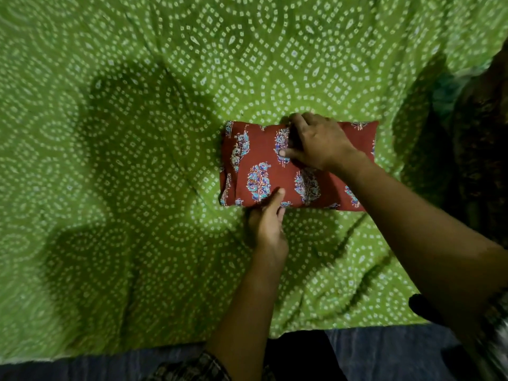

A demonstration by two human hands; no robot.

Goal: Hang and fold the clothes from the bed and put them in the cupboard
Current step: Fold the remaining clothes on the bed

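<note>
head: right hand (319, 144) over red garment (258, 166); dark heap (481, 133), maybe clothes, beside.

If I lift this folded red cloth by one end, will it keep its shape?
Unlikely: the folded red garment shows loose layers at its left edge, so it likely sags and unfolds. Thin cloth, so probably light. Pushed, it may drag on the wrinkled green bedsheet.

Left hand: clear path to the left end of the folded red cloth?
Likely yes. The left hand pinches the folded red cloth at its near edge; only green bedsheet lies beside that end, and the right hand holds it further right.
</note>
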